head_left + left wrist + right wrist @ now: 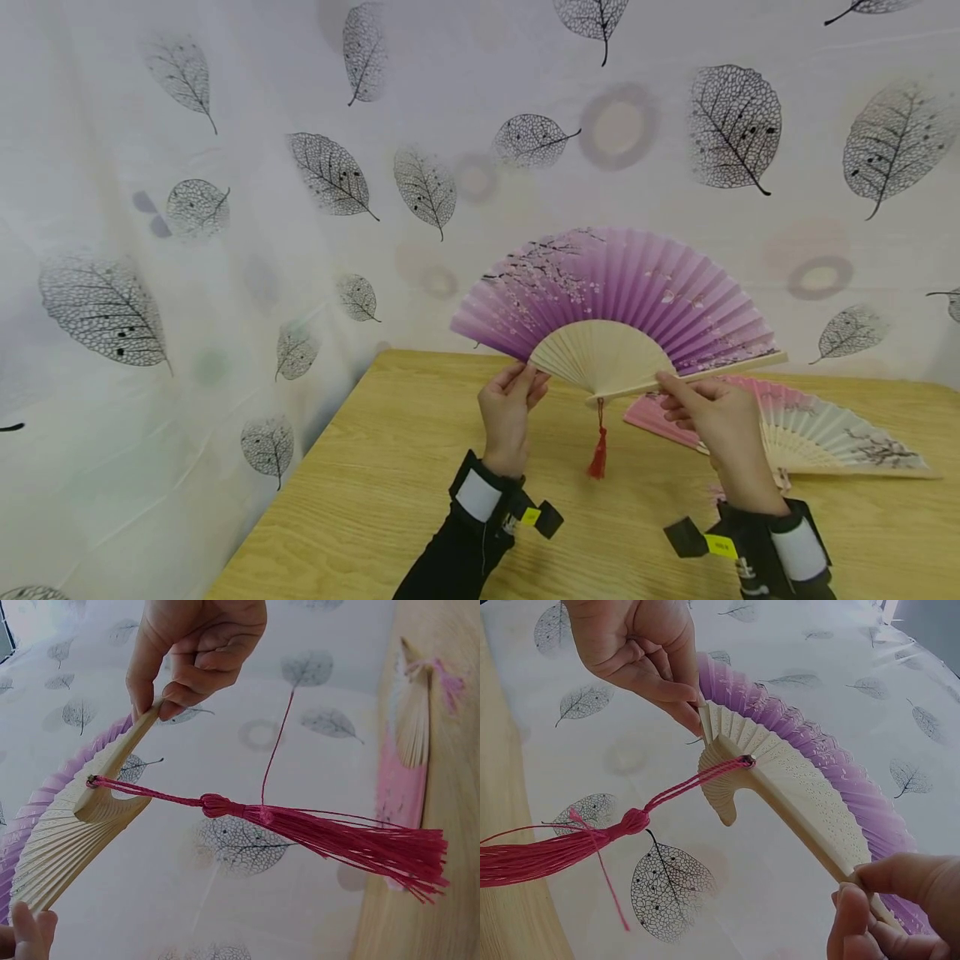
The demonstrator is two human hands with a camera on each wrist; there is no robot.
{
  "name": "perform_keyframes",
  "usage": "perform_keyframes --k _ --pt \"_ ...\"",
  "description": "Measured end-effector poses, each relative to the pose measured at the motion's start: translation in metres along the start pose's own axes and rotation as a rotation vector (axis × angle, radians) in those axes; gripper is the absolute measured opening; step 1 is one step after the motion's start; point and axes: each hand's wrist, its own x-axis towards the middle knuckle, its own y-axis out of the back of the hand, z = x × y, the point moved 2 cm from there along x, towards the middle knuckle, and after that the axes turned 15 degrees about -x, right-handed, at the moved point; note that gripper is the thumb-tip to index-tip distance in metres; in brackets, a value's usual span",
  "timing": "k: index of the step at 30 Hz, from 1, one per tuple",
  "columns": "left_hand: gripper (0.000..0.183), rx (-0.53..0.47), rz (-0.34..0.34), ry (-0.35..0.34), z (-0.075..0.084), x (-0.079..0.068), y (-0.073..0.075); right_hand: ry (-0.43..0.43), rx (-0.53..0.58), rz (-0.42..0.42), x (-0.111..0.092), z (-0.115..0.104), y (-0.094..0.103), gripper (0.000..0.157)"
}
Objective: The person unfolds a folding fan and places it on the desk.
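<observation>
Spread wide, a purple folding fan (630,275) with pale blossom print and light wooden ribs (596,350) is held up above the table. My left hand (506,417) pinches its left outer rib between thumb and fingers. On the other side, my right hand (723,425) pinches the right guard stick, thumb in front, as the right wrist view shows close up at the fingers (892,885). From the pivot hangs a red tassel (597,454) on a cord. A second folding fan (840,429), pink and white, lies spread on the table behind my right hand, partly hidden by it.
The wooden table (390,467) reaches back to a pale curtain (247,83) printed with skeleton leaves, which also runs along the left side. Straps with small devices are around both wrists. A pink tassel (450,686) lies by the second fan.
</observation>
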Motion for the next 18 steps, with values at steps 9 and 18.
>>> perform_keyframes --k 9,18 --pt "0.028 0.002 0.007 -0.004 0.001 0.0 0.0 -0.004 0.067 -0.048 0.004 0.002 -0.001 0.028" --pt "0.026 -0.017 0.017 0.006 -0.001 0.002 0.001 0.006 0.148 -0.07 0.015 0.019 -0.006 0.037"
